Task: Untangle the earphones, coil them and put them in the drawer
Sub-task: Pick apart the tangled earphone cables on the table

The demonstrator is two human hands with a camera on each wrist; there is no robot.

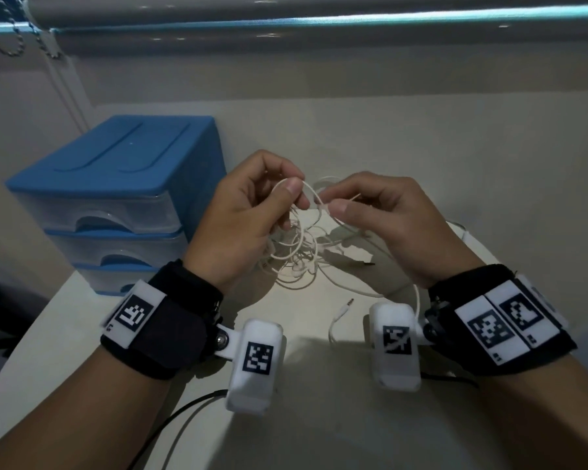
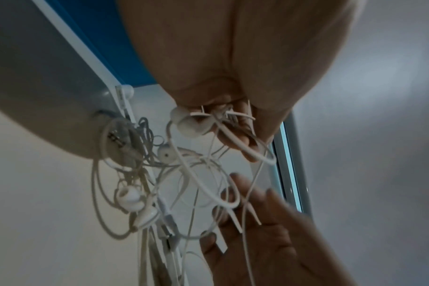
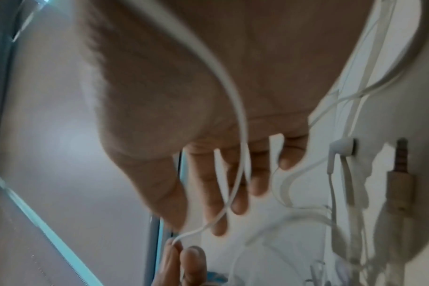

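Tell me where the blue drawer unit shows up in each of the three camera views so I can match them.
Head: the blue drawer unit stands left of centre on the table, beside the left hand.
Left wrist: only a blue strip of it shows at upper left, behind the palm.
Right wrist: I cannot make it out there.
Shared landmark: the tangled white earphones, seen hanging at centre and at right.

A pale surface (image 1: 421, 157) spreads across the scene, its near edge rounded. Beyond its far edge stands a plain wall, and above that hangs a grey roller blind (image 1: 319, 15) with a bright strip beneath it. A beaded pull chain (image 1: 14, 45) dangles at far left.
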